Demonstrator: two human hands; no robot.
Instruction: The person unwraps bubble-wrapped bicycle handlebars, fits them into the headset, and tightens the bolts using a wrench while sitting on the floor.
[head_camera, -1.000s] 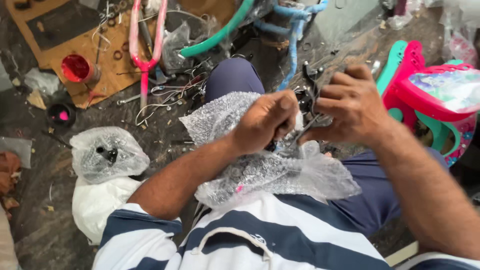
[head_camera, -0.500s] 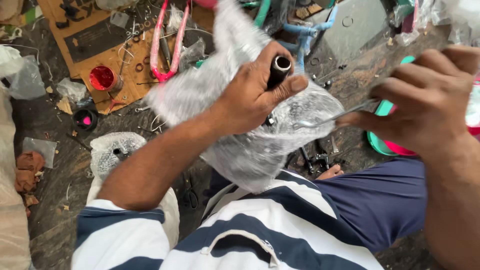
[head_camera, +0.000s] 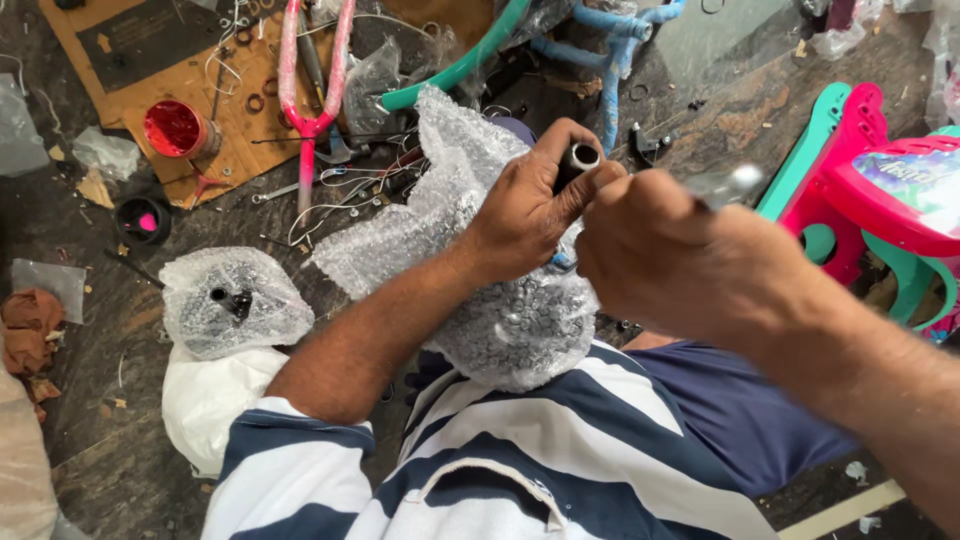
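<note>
We hold a short black tube (head_camera: 577, 160) in our left hand (head_camera: 525, 215), thumb and fingers wrapped snugly around it, its open end peeking out just above the thumb. The bubble wrap (head_camera: 470, 240) around the part bunches under and behind those fingers and drapes down toward our striped shirt (head_camera: 480, 470). Our right hand (head_camera: 665, 255) is closed in a fist right against the left fingertips, gripping a slim shiny metal tool (head_camera: 728, 183) that sticks out beyond the knuckles; what its tip is doing we cannot tell, since the fist hides it.

The risk we judge here is slippage: the plastic wrap lies between palm and part, so a hard twist or push from the tool could turn the tube in our grip or let the tool skid onto the left thumb. Another wrapped part (head_camera: 235, 300) sits well away from both hands on the cluttered floor, near a red cup (head_camera: 175, 128) on cardboard.
</note>
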